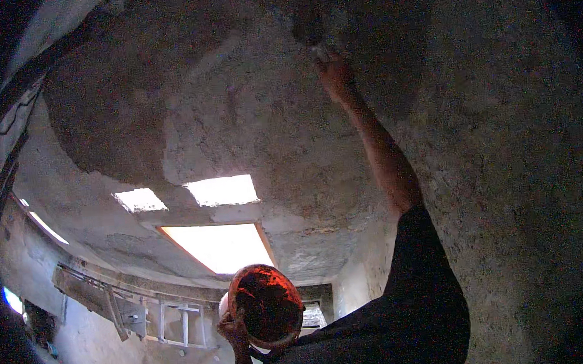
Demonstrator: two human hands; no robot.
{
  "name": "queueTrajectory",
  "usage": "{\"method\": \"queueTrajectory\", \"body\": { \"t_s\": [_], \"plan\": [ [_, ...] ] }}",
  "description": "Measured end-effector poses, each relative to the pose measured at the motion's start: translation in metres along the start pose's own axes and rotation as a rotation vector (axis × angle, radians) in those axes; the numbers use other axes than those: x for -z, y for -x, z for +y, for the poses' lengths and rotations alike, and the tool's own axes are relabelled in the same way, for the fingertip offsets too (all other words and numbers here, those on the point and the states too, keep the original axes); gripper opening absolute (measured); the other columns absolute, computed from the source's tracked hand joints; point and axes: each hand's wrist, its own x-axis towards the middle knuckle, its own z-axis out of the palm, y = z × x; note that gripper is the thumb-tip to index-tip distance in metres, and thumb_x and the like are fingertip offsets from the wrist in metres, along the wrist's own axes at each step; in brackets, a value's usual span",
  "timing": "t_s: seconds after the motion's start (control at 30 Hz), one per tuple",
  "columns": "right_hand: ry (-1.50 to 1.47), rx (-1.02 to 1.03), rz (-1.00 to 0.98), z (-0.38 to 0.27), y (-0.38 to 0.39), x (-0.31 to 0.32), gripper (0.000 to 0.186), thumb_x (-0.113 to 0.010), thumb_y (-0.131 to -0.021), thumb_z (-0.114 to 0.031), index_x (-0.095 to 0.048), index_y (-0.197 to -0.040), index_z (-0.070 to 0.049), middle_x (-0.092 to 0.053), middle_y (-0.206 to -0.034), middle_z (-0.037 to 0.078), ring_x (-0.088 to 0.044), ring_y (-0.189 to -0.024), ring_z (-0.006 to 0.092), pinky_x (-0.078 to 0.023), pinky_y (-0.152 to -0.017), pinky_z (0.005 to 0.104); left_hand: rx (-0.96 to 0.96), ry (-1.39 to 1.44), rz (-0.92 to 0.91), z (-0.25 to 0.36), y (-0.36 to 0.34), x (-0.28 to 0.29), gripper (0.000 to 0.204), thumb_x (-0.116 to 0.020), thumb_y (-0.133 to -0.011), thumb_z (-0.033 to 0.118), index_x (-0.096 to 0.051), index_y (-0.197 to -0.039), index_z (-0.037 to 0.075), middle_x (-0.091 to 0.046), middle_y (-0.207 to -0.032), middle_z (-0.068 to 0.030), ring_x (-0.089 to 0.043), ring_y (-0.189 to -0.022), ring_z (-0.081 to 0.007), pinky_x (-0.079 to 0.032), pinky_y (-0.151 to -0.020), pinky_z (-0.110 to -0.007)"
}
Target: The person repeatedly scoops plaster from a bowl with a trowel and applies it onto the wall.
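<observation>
My left hand (232, 330) grips the side of a round bucket (291, 294). The bucket is tilted so its mouth faces me, and its inside is dark with orange-red light along the upper rim. High up, my right arm reaches out to the rough grey plaster wall (288, 116). My right hand (336, 77) is closed around a dark, brush-like tool (307, 26) that lies against the wall. Its exact kind is hard to make out in the dim light. Around the tool the plaster is darker, as if wet.
Bright window openings (223, 191) and a larger framed opening (219, 246) let light in below. Another dark patch (107, 132) marks the wall at left. At lower left are a wooden plank (90, 295) and a pale ladder-like frame (183, 323).
</observation>
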Motion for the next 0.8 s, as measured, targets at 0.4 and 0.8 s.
{"method": "queueTrajectory", "body": {
  "t_s": [0.4, 0.8],
  "plan": [
    [0.277, 0.112, 0.296, 0.017, -0.029, -0.04, 0.036, -0.052, -0.084, -0.025, -0.048, -0.109, 0.0, -0.057, -0.079, 0.017, -0.059, -0.07, 0.0323, -0.046, -0.063, 0.0439, -0.021, -0.034, -0.004, -0.01, 0.001, 0.007, 0.027, -0.068, -0.07, 0.02, -0.059, -0.062, -0.004, -0.056, -0.055, -0.0025, -0.047, -0.052, -0.0117, -0.04, -0.051, -0.031],
    [-0.133, 0.127, -0.097, 0.0, 0.017, 0.013, 0.048, -0.059, -0.08, -0.027, -0.044, -0.119, -0.005, -0.056, -0.104, 0.018, -0.057, -0.093, 0.0289, -0.045, -0.079, 0.0394, -0.098, 0.059, 0.028, -0.013, 0.003, 0.01, 0.023, -0.064, -0.073, 0.016, -0.057, -0.06, -0.002, -0.051, -0.053, 0.0014, -0.042, -0.05, -0.0077, -0.035, -0.048, -0.027]
  ]
}}
